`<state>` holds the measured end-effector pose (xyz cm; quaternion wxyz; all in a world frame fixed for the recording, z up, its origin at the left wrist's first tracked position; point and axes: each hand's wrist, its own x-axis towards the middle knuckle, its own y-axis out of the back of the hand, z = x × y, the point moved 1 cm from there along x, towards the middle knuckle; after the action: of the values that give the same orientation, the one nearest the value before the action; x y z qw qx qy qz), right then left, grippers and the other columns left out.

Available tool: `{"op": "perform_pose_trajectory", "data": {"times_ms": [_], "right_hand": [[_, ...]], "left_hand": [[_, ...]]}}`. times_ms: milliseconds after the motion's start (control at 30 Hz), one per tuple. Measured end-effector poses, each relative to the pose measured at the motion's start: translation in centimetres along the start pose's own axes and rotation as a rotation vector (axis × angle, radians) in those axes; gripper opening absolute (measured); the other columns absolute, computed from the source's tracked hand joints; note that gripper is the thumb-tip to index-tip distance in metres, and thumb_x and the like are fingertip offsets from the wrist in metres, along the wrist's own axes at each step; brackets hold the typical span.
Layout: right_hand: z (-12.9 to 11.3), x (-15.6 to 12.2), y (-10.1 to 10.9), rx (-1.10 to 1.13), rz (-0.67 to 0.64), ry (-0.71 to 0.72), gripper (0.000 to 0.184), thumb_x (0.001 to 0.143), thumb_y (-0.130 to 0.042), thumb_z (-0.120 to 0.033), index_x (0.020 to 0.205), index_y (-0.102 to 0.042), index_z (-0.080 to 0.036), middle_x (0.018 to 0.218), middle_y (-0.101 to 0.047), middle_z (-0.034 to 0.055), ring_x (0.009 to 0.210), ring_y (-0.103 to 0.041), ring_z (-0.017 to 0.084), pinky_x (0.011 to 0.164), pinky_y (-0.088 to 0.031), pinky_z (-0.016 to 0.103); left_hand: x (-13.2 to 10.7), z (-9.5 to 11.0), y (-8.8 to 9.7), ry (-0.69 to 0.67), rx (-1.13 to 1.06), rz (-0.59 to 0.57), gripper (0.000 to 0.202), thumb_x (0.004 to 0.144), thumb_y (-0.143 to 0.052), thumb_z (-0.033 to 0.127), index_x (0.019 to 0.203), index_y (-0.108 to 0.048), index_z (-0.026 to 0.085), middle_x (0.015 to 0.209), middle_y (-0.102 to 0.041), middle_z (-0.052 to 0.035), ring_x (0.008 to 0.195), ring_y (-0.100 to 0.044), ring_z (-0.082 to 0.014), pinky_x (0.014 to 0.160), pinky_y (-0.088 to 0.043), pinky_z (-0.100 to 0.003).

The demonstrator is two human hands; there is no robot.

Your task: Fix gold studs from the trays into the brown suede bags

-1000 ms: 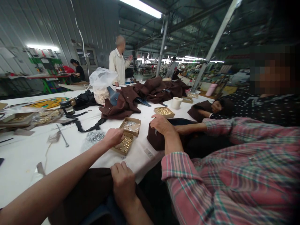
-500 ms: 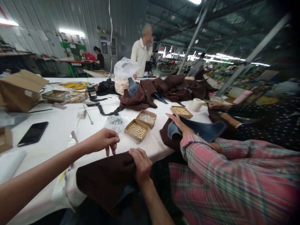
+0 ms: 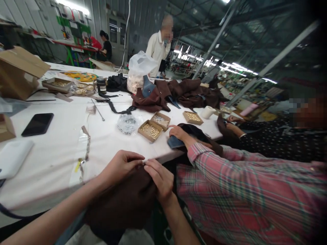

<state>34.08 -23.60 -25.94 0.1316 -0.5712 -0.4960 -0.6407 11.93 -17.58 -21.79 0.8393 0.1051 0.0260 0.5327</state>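
Note:
A dark brown piece of cloth point(image 3: 122, 200) hangs over my lap below the table edge, with a bit of blue denim-like material under its left side. Along its top edge my left hand point(image 3: 122, 166) is closed in a pinch, fingertips almost meeting those of my right hand point(image 3: 161, 177). The right fingers grip the cloth's upper right part. Between the fingertips shows a tiny shiny spot, too small to name. Just beyond stand a cardboard box point(image 3: 143, 136) of gold-coloured studs, another box point(image 3: 168, 122) with silver pieces, and a clear bag point(image 3: 127, 124) of silver rings.
To my right a co-worker in a plaid shirt point(image 3: 230, 183) handles similar cloth; another wears dotted sleeves point(image 3: 270, 132). Brown garments point(image 3: 186, 92) lie heaped behind the boxes. A phone point(image 3: 37, 124), a screwdriver-like rod point(image 3: 98, 110) and a white roll point(image 3: 208, 112) rest on the white table point(image 3: 61, 146).
My left hand has come down and right to the cloth's top edge, beside my right hand. The plaid-sleeved co-worker's hand and cloth have shifted left. The view has tilted and turned slightly.

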Motion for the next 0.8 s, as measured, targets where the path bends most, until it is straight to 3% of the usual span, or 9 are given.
{"op": "perform_pose_trajectory", "data": {"times_ms": [67, 167, 333, 600, 800], "right_hand": [[-0.7, 0.4, 0.1, 0.006, -0.014, -0.009, 0.038, 0.11, -0.058, -0.008, 0.143, -0.072, -0.02, 0.135, -0.082, 0.0139, 0.138, -0.077, 0.027, 0.114, -0.07, 0.046], [-1.5, 1.0, 0.0, 0.033, -0.023, -0.029, 0.036, 0.11, -0.06, -0.006, 0.14, -0.075, -0.02, 0.135, -0.082, 0.013, 0.135, -0.078, 0.026, 0.115, -0.07, 0.042], [-2.5, 1.6, -0.4, 0.059, -0.044, -0.046, 0.036, 0.109, -0.061, -0.005, 0.137, -0.077, -0.021, 0.133, -0.083, 0.0114, 0.13, -0.08, 0.024, 0.112, -0.07, 0.038], [-3.1, 1.7, -0.8, 0.042, -0.059, -0.024, 0.04, 0.108, -0.063, -0.003, 0.141, -0.076, -0.022, 0.135, -0.082, 0.0116, 0.132, -0.079, 0.025, 0.111, -0.071, 0.041], [-3.3, 1.8, -0.5, 0.034, -0.089, -0.033, 0.041, 0.11, -0.06, -0.005, 0.144, -0.075, -0.023, 0.136, -0.082, 0.0117, 0.132, -0.08, 0.025, 0.111, -0.071, 0.042]], "left_hand": [[-1.1, -0.3, -0.5, -0.026, 0.045, 0.1, 0.027, 0.098, -0.082, 0.044, 0.118, -0.092, 0.029, 0.117, -0.09, -0.0017, 0.11, -0.084, -0.0288, 0.102, -0.065, -0.037], [-2.8, -0.7, -0.7, -0.064, 0.092, 0.171, 0.02, 0.101, -0.079, 0.042, 0.114, -0.093, 0.033, 0.115, -0.091, 0.0023, 0.108, -0.085, -0.0274, 0.103, -0.066, -0.036], [-4.8, -1.1, 0.3, -0.057, 0.078, 0.127, 0.024, 0.103, -0.076, 0.036, 0.12, -0.092, 0.032, 0.114, -0.091, 0.0013, 0.106, -0.086, -0.0271, 0.102, -0.068, -0.036], [-5.4, -0.3, 0.9, -0.025, -0.036, 0.128, 0.025, 0.102, -0.078, 0.036, 0.122, -0.092, 0.031, 0.114, -0.091, -0.0002, 0.104, -0.086, -0.0257, 0.098, -0.068, -0.033], [-6.0, -0.5, 1.1, -0.038, -0.006, 0.081, 0.031, 0.101, -0.073, 0.028, 0.126, -0.09, 0.032, 0.123, -0.089, 0.0002, 0.113, -0.085, -0.027, 0.108, -0.067, -0.037]]}}
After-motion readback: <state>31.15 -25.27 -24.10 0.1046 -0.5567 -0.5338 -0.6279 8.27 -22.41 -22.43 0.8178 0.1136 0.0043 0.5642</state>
